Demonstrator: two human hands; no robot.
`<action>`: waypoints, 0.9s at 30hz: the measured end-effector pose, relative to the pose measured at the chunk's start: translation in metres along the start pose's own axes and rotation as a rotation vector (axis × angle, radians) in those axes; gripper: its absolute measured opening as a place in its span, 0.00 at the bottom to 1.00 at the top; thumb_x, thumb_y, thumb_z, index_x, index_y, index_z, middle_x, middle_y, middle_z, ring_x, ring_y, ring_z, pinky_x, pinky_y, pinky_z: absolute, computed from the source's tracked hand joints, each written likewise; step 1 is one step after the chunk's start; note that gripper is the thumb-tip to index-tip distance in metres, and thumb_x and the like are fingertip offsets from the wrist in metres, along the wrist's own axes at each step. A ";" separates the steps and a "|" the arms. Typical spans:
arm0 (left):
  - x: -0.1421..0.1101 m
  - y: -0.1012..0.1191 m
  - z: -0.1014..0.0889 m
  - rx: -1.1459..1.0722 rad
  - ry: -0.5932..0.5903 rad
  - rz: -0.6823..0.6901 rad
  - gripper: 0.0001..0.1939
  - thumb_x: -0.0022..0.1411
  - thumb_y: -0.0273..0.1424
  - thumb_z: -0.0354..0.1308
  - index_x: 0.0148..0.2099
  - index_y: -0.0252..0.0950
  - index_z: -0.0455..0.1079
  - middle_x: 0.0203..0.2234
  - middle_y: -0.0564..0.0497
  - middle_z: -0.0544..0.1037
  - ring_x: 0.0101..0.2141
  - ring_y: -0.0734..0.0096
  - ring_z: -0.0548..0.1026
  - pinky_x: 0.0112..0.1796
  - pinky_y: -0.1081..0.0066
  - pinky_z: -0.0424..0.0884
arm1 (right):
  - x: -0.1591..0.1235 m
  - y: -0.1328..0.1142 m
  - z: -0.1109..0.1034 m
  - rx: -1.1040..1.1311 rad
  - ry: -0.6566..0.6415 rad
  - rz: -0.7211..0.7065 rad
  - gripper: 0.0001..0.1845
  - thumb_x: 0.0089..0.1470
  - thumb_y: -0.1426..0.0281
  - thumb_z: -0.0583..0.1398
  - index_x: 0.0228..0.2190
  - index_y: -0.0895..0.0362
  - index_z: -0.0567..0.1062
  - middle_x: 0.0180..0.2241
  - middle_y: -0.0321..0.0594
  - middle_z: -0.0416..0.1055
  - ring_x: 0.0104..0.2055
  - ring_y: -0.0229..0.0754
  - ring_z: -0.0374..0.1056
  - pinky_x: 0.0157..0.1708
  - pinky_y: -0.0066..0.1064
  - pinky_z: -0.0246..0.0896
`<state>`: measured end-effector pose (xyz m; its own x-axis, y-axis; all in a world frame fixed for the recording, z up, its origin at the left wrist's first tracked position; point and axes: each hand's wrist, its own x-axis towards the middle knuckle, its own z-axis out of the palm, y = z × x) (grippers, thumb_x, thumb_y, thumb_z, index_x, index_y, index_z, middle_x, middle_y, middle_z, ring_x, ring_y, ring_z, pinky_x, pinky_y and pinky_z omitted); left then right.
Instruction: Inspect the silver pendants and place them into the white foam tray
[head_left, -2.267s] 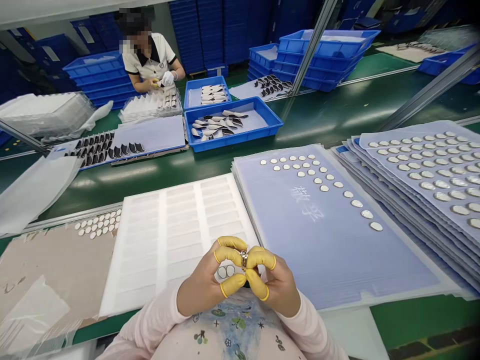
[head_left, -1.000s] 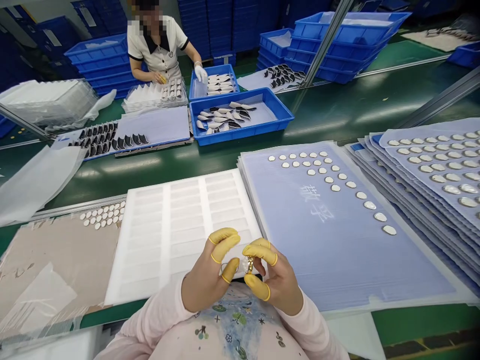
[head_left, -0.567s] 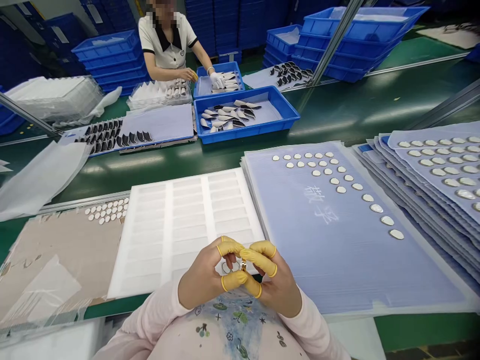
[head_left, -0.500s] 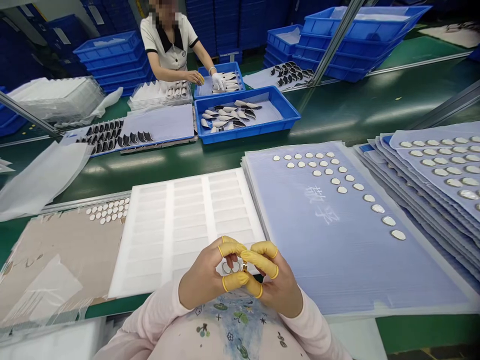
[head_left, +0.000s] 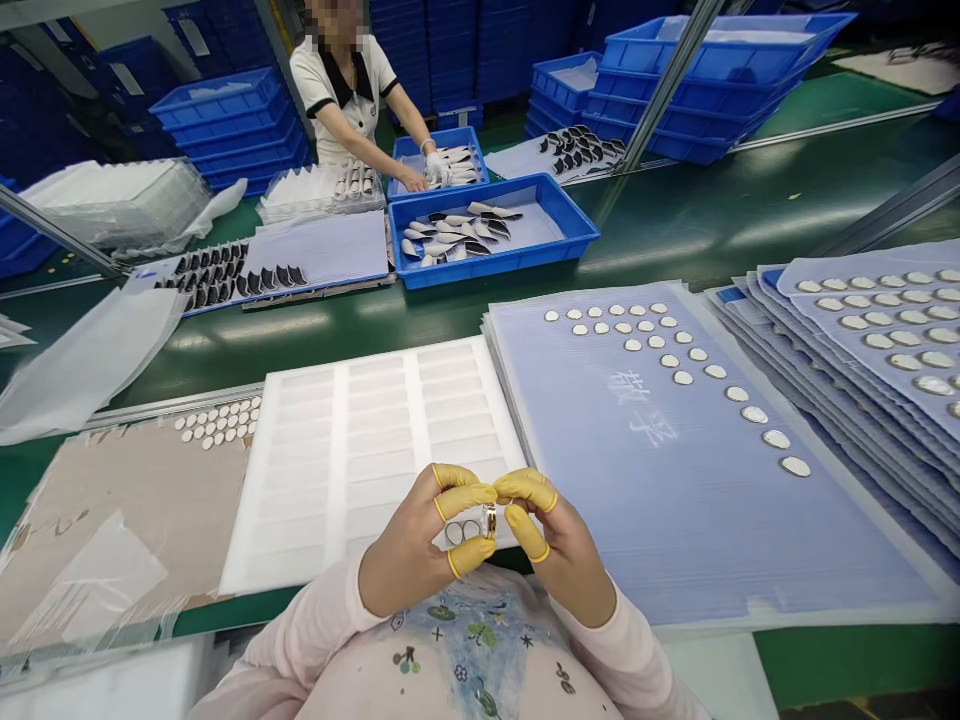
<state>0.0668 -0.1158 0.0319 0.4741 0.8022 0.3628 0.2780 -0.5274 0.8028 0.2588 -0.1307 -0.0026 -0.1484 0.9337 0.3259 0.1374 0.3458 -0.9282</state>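
Note:
Above the near edge of the white foam tray (head_left: 337, 470), both hands meet around a small gold-rimmed round piece (head_left: 490, 520), seen edge-on. My left hand (head_left: 427, 535) pinches it between yellow-covered fingertips above and the thumb below. My right hand (head_left: 559, 535), also in yellow finger cots, has its curled fingers at the piece's upper edge. Its thumb is close to the piece's right side; whether it touches is hard to tell. Two white round pieces with dark rims (head_left: 463, 532) show just beyond my left fingers.
White oval pieces (head_left: 715, 372) lie on the blue-white sheet stack (head_left: 600, 500) at right; smaller ones (head_left: 217, 422) sit on the brown board (head_left: 112, 480) at left. Across the bench, a co-worker (head_left: 349, 95) reaches into a blue tray beside another blue tray (head_left: 495, 265) of curved pieces.
My right thumb has risen from the piece's lower edge to its side, and the right fingers have shifted upward. Across the bench, the co-worker's bare hand has moved down into the blue tray.

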 end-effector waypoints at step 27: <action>-0.003 -0.007 0.000 0.050 -0.001 0.002 0.22 0.63 0.27 0.61 0.58 0.47 0.65 0.42 0.48 0.69 0.43 0.63 0.73 0.44 0.61 0.76 | 0.009 -0.004 0.005 0.130 -0.112 0.138 0.27 0.67 0.54 0.52 0.21 0.55 0.70 0.22 0.36 0.68 0.25 0.38 0.63 0.28 0.31 0.62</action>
<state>0.0634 -0.1149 0.0252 0.4751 0.8011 0.3639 0.3182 -0.5420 0.7778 0.2519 -0.1238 0.0034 -0.2460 0.9527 0.1786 0.0377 0.1935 -0.9804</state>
